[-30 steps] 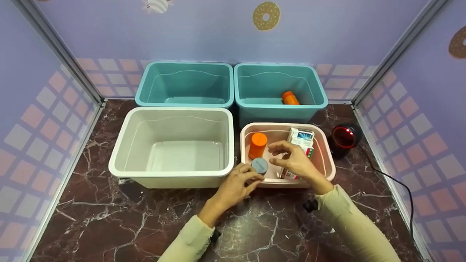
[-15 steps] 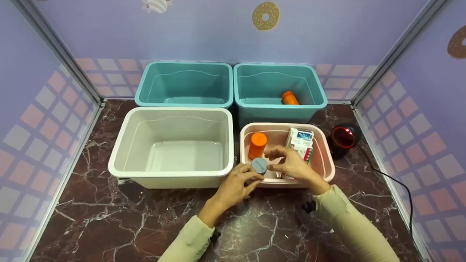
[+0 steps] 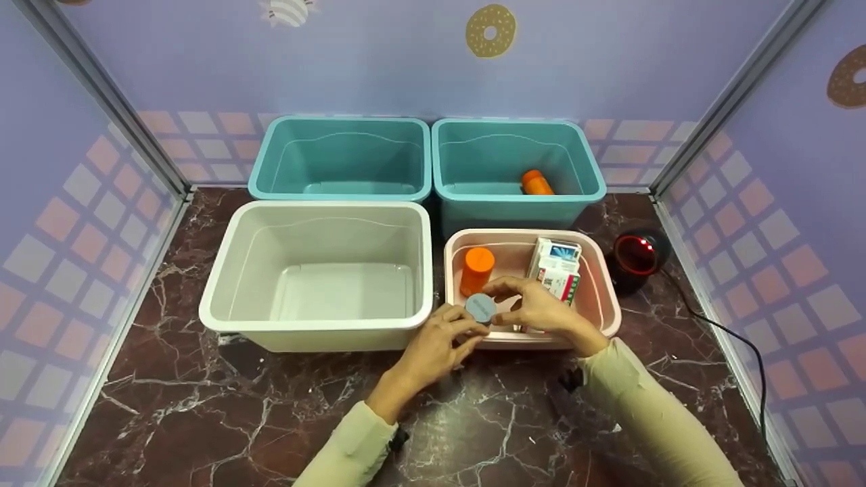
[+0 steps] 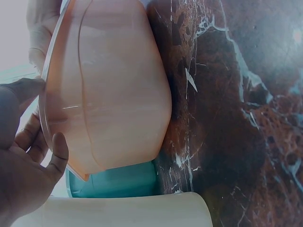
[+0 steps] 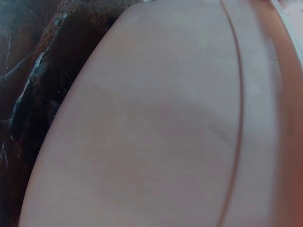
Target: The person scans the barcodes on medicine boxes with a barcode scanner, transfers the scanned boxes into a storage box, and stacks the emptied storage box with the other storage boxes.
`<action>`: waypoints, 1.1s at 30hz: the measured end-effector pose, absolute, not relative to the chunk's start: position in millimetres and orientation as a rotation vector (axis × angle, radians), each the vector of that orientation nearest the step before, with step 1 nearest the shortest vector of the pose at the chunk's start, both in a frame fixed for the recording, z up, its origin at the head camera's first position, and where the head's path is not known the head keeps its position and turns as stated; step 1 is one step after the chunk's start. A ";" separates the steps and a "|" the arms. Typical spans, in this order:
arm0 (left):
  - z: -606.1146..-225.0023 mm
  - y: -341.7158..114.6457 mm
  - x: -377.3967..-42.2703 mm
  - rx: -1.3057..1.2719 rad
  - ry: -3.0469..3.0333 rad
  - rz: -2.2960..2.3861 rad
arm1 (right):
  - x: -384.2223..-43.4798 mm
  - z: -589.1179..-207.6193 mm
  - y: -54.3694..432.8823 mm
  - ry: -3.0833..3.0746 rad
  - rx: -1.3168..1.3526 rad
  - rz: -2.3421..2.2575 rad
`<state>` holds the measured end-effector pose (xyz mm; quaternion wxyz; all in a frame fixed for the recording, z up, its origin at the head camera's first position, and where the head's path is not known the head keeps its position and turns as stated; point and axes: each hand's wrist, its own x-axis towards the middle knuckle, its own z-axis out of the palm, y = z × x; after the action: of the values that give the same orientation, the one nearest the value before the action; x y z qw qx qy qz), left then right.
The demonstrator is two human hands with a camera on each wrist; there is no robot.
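A round grey-capped bottle (image 3: 480, 308) stands in the front left corner of the pink bin (image 3: 612, 308), its body mostly hidden. My right hand (image 3: 538, 308) reaches over the bin's front, thumb and fingertips curved against the cap's right side. My left hand (image 3: 436, 346) grips the bin's front rim, fingertips beside the cap. In the left wrist view its thumb (image 4: 58, 153) lies outside the pink wall (image 4: 123, 94), other fingers over the rim. Behind the cap stands an orange pill bottle (image 3: 477, 269). Several medicine boxes (image 3: 558, 281) lie at the right, partly hidden by my right hand.
Left of the pink bin is a larger white bin (image 3: 318, 325). Two teal bins stand behind, left (image 3: 338, 122) and right (image 3: 521, 199); another orange bottle (image 3: 536, 182) lies in the right one. A black scanner (image 3: 639, 253) with a red glow and cable stands right.
My right hand has moved left, from over the boxes to the grey cap, and its fingers have come up against it. More of the boxes shows. The left hand has stayed on the rim.
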<state>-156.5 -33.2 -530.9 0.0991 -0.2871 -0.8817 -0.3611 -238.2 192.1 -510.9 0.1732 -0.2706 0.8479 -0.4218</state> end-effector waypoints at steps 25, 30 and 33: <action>-533.1 -33.0 -157.6 -0.869 -2.554 -1.076 | -240.9 -516.7 176.8 2.401 -0.860 -1.006; -533.5 -33.0 -157.6 -0.866 -2.555 -1.093 | -240.6 -516.1 175.6 2.408 -0.851 -1.004; -533.1 -33.1 -157.0 -0.861 -2.572 -1.100 | -240.5 -516.5 176.2 2.420 -0.849 -1.003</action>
<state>-157.0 -33.1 -533.1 0.1073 -0.2925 -0.8736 -0.3738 -240.5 176.2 -516.5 0.1925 -0.3023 0.8624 -0.3575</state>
